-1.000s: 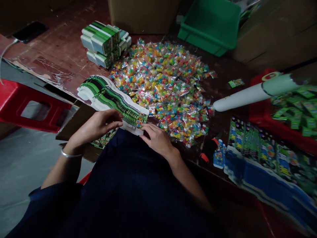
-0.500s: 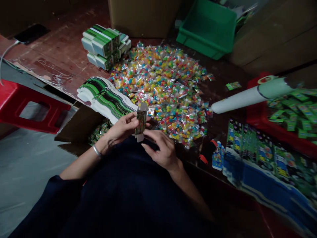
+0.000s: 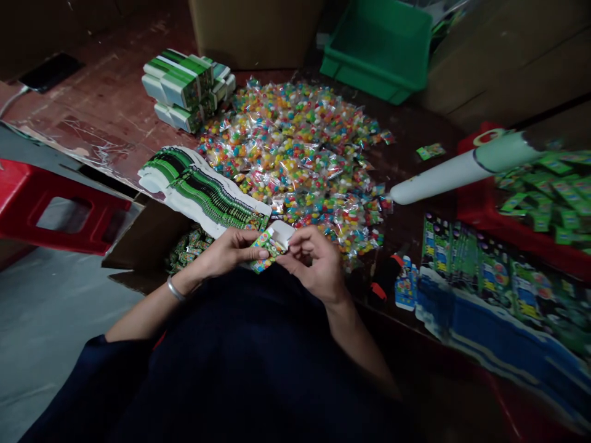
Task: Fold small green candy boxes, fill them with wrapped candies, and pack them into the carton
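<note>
My left hand grips a small printed candy box between thumb and fingers, just above my lap. The box is tilted, and its white inner flap stands open toward the right. My right hand has its fingertips pinched together at that open end. Directly behind the hands, a heap of small clear bags of coloured candies covers the table. Left of the heap lies a fanned row of flat green cartons.
Banded carton stacks and a green tray sit farther back. On the right are a white tube, a red crate of green packs, a blue box and fanned printed cartons. An open cardboard box stands left.
The candy box has turned from upright to tilted, showing its bright printed face and white flap. My right hand has moved up to its open end. The view has shifted slightly.
</note>
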Tool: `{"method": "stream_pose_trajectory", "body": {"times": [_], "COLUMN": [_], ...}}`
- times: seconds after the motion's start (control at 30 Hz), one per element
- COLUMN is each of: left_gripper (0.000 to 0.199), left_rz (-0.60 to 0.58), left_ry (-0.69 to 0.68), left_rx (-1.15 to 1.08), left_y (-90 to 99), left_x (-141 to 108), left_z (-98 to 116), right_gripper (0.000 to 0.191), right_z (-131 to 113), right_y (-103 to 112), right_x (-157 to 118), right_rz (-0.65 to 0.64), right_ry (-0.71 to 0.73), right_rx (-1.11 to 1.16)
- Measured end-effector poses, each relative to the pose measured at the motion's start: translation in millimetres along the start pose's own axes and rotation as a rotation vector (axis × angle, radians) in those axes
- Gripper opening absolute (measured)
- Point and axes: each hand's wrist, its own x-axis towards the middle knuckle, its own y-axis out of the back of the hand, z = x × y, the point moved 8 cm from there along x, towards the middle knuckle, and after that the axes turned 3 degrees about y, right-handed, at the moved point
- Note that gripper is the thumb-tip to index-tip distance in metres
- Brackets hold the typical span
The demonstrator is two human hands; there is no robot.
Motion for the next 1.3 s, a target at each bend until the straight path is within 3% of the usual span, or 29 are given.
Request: {"method": "stream_pose_trajectory", "body": {"times": [0.07,0.2,0.33,0.4,0.47,0.53,0.6,0.8,0.9,1.03,1.13,1.3], "left_gripper": [0.027,0.028,0.032,0.045,0.056,0.059,0.059,0.043,0.043,0.048,0.048,0.047], "left_rz": [0.144,0.374,0.552,0.633,0.619,0.519,0.406,0.181,0.212,0.306,0.295,0.265], "left_ry": [-0.082,-0.211,-0.343,-0.475,-0.552,-0.551,-0.500,-0.257,-0.251,-0.342,-0.352,-0.383], "left_rx": [-0.013,-0.072,-0.069,-0.006,0.102,0.201,0.216,0.085,0.081,0.043,0.064,0.266], "left_y": [7.2,13.4,16.8,20.0,18.5,13.9,11.4,5.2,4.0,6.4,5.2,5.4], "left_x": [1,0,-4,-11,-13,-10,-6,2,0,-5,-7,-13], "left_z": [4,0,-7,-4,1,3,4,-1,0,6,7,15], "right_gripper": [0.038,0.021,0.033,0.024,0.025,0.037,0.037,0.007,0.007,0.017,0.021,0.019], "right_z": [8,21,29,33,34,35,35,26,21,15,4,11], "right_y": [4,-11,-11,-11,-10,-10,-11,-8,-9,-8,-10,-4], "right_x": [-5,-13,-15,-14,-13,-13,-13,-10,-3,5,11,19], "right_rz": [0.153,0.167,0.306,0.374,0.429,0.453,0.433,0.336,0.315,0.337,0.245,0.137], "right_ry": [-0.023,-0.058,-0.057,-0.027,0.029,0.094,0.121,0.182,0.214,0.204,0.203,-0.012], "right_rx": [0.033,0.004,-0.069,-0.045,-0.012,-0.008,-0.050,-0.146,-0.072,0.119,0.160,0.116]}}
